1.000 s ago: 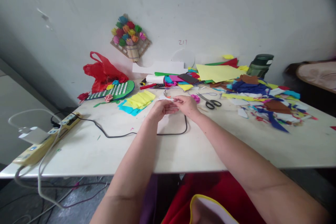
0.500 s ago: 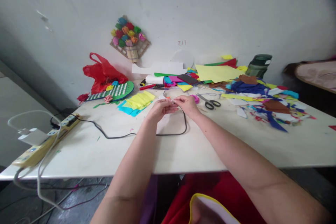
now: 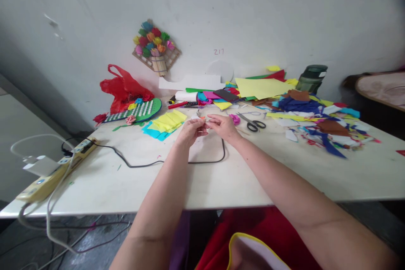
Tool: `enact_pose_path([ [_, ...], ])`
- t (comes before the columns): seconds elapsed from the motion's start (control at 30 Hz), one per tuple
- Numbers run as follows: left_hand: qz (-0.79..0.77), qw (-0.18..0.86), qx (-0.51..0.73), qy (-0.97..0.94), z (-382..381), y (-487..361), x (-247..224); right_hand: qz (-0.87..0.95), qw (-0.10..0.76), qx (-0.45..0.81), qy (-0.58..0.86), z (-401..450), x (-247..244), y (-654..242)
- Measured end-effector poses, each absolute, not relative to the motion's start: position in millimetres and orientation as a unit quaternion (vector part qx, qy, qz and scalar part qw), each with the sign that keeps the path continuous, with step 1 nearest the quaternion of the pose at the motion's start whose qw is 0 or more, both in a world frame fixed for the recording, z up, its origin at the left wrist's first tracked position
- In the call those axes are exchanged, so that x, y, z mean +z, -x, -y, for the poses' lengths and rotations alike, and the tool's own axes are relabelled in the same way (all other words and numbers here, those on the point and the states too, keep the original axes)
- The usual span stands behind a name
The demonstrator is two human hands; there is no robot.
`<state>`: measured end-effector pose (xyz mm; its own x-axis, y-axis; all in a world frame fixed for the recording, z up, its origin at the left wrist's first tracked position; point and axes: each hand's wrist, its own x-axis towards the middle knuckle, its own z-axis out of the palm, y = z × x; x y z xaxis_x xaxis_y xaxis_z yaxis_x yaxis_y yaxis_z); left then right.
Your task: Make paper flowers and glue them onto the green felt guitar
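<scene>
My left hand [image 3: 191, 131] and my right hand [image 3: 223, 128] meet at the middle of the table, fingertips pinched close together. Whatever small thing lies between them is hidden by the fingers. A bit of orange [image 3: 203, 117] shows just beyond the fingertips; its kind is unclear. Right of my right hand lie a crumpled magenta paper piece [image 3: 235, 119] and black-handled scissors [image 3: 253, 124]. On the left, yellow paper sheets [image 3: 169, 120] rest over blue paper sheets [image 3: 155, 131]. Under my hands runs a black cable [image 3: 202, 162].
A power strip [image 3: 57, 174] with cords sits at the left edge. Behind it are a red plastic bag [image 3: 126, 88] and a green flower-decorated board [image 3: 150, 109]. Paper scraps [image 3: 332, 128] heap up on the right, near a dark green bottle [image 3: 311, 79]. Coloured paper [image 3: 262, 88] lies along the wall.
My right hand has shifted slightly left, and its fingers now sit closer to the left fingertips. The things on the table stay where they were.
</scene>
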<state>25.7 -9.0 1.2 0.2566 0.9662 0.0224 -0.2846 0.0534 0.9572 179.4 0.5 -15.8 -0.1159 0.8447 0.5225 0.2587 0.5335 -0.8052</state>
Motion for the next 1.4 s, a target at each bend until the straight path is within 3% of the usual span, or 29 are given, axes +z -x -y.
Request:
enact_pose_path([
  [0.3, -0.359, 0.650, 0.483, -0.463, 12, -25, 4, 0.676, 0.542, 0.298, 0.400, -1, -13, -179],
  [0.67, -0.408, 0.692, 0.403, -0.440, 15, -24, 11, 0.709, 0.485, 0.394, 0.327, -2, -6, -190],
  [1.07, -0.371, 0.661, 0.444, -0.477, 17, -22, 11, 0.663, 0.541, 0.364, 0.368, 3, 0, -187],
  [1.4, -0.371, 0.634, 0.499, -0.460, 11, -25, 4, 0.657, 0.517, 0.407, 0.368, 2, -6, -183],
])
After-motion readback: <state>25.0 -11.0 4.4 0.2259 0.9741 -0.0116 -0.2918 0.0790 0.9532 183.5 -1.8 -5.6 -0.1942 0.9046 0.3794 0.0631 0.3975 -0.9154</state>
